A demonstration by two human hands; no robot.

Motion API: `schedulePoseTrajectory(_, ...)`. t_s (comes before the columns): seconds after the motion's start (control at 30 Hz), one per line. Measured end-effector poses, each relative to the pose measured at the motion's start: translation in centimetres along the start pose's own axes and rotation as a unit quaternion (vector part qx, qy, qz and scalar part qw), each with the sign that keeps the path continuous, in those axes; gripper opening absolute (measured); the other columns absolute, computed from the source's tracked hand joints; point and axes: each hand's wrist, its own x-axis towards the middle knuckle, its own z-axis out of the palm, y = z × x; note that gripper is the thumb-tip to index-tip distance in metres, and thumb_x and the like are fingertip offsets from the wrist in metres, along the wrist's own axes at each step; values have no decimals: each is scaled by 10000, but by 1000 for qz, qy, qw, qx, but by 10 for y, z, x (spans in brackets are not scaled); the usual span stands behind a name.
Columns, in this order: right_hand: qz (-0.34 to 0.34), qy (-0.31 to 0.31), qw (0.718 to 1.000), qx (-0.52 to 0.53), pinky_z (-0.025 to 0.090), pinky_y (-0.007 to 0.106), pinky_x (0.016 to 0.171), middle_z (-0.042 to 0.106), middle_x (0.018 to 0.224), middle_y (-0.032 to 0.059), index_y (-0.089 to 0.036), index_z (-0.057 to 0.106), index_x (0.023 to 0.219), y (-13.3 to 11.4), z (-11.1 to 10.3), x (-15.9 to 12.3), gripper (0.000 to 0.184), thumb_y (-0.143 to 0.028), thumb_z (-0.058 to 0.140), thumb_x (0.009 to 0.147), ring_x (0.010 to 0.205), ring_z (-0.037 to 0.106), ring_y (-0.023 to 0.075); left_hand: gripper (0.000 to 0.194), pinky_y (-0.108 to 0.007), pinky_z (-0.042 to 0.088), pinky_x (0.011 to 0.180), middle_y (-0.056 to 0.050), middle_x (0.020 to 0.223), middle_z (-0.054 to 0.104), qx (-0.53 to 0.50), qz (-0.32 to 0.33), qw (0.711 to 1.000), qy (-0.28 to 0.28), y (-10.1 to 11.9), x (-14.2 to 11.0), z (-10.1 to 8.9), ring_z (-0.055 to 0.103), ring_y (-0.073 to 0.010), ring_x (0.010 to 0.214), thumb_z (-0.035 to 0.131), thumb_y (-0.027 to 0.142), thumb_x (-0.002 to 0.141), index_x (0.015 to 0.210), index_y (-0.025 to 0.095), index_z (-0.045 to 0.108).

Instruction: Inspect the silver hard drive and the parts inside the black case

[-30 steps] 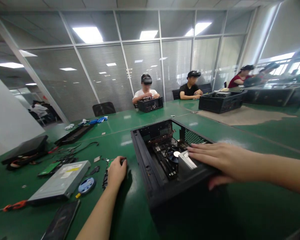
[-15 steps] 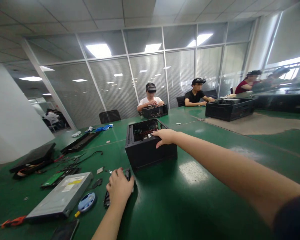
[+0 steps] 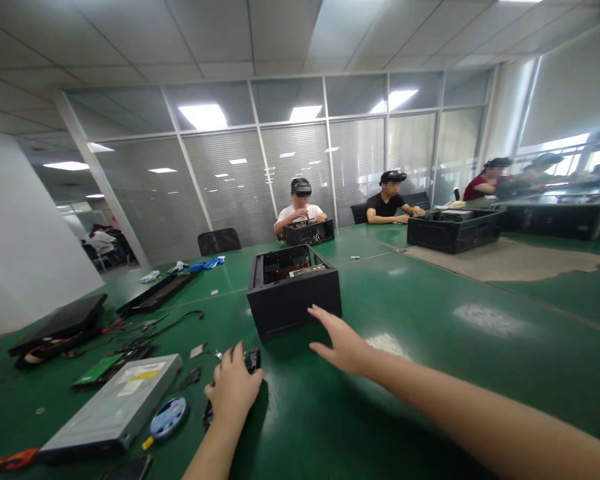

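Note:
My left hand (image 3: pixel 234 387) is curled over a dark component (image 3: pixel 254 360) lying on the green table; the palm and fingers hide most of it, so its exact kind does not show. My right hand (image 3: pixel 347 347) hovers in front of a black computer case (image 3: pixel 295 303), fingers stretched and thumb apart, holding nothing. The case lies with its open side up, and boards show inside. Left of my left hand are a silver optical drive (image 3: pixel 115 403), a round blue object (image 3: pixel 169 419) with a yellow tip, and a small black piece (image 3: pixel 191 379).
An orange-handled screwdriver (image 3: pixel 13 461), a green circuit board (image 3: pixel 100 370), loose cables and a long black panel (image 3: pixel 160 292) lie on the left. Blue gloves (image 3: pixel 207 264) rest further back. Across the table, people sit at other black cases (image 3: pixel 453 232).
My right hand has let go of the case's edge and drawn back toward me, below the rim. My left hand stays over the dark component. The view has tilted up slightly.

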Motion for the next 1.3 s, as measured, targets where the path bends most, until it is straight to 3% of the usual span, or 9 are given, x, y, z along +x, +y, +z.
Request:
schedulePoseTrajectory(0.1, 101, 1, 977, 186, 471, 459, 1010, 532, 1389, 122, -291, 393, 1419, 2, 16, -55, 622, -388, 627, 850, 1216, 567, 257, 787, -656, 446, 885, -124, 1529, 368, -44, 8, 999, 6, -1, 0, -1, 459, -425, 1263, 554, 408, 739, 1485, 312, 322)
schedulePoseTrajectory(0.2, 149, -24, 936, 319, 498, 447, 967, 595, 1284, 103, -296, 482, 1319, -4, 26, -77, 545, -383, 675, 817, 1112, 625, 251, 744, -586, 443, 979, -115, 1512, 400, -112, 18, 994, 4, 2, -2, -9, 445, -402, 1312, 618, 393, 708, 1428, 299, 457)
schedulePoseTrajectory(0.3, 211, -55, 846, 486, 498, 437, 961, 550, 1336, 135, -276, 454, 1336, -12, 32, -73, 665, -401, 747, 753, 1139, 618, 265, 663, -476, 430, 1054, -115, 1474, 462, -255, 13, 967, -15, 15, -15, -30, 505, -350, 1286, 680, 339, 661, 1311, 239, 604)
schedulePoseTrajectory(0.43, 279, -87, 685, 667, 467, 446, 987, 468, 1421, 187, -242, 376, 1400, -17, 39, -63, 892, -433, 830, 657, 1132, 630, 272, 674, -428, 564, 843, -85, 1243, 674, -579, -71, 798, -152, 52, -55, -68, 699, -296, 974, 675, 335, 704, 1362, 267, 547)
schedulePoseTrajectory(0.53, 243, -125, 619, 736, 449, 509, 974, 568, 1320, 193, -195, 428, 1363, -19, 40, -64, 848, -472, 822, 665, 1061, 665, 292, 718, -395, 586, 796, -89, 1140, 724, -726, -127, 659, -147, 82, -88, -77, 717, -287, 932, 686, 361, 738, 1416, 244, 480)
schedulePoseTrajectory(0.6, 234, -111, 618, 742, 451, 526, 962, 656, 1189, 187, -146, 513, 1273, -21, 39, -67, 731, -434, 825, 678, 1025, 679, 306, 736, -385, 583, 829, -84, 1172, 715, -753, -151, 620, -160, 97, -102, -69, 711, -278, 973, 714, 268, 725, 1419, 282, 471)
schedulePoseTrajectory(0.87, 268, 20, 713, 647, 534, 477, 848, 734, 1002, 149, -108, 613, 1109, -14, 27, -64, 546, -324, 833, 659, 880, 718, 302, 706, -425, 523, 983, -114, 1283, 656, -757, -126, 623, -153, 98, -108, -19, 649, -283, 1129, 762, 266, 746, 1401, 256, 498)
schedulePoseTrajectory(1.1, 320, 42, 672, 667, 554, 422, 785, 747, 899, 110, -137, 619, 1095, -8, 31, -56, 375, -385, 661, 817, 796, 724, 259, 697, -437, 427, 1093, -116, 1372, 588, -729, -45, 664, -161, 85, -97, -7, 571, -279, 1241, 728, 300, 788, 1429, 240, 461)
schedulePoseTrajectory(1.3, 336, 23, 638, 692, 555, 421, 814, 749, 925, 119, -132, 629, 1106, -7, 30, -54, 339, -377, 587, 877, 813, 727, 248, 700, -456, 398, 1114, -112, 1414, 550, -735, -38, 651, -185, 81, -92, -1, 524, -286, 1291, 704, 240, 789, 1439, 240, 445)
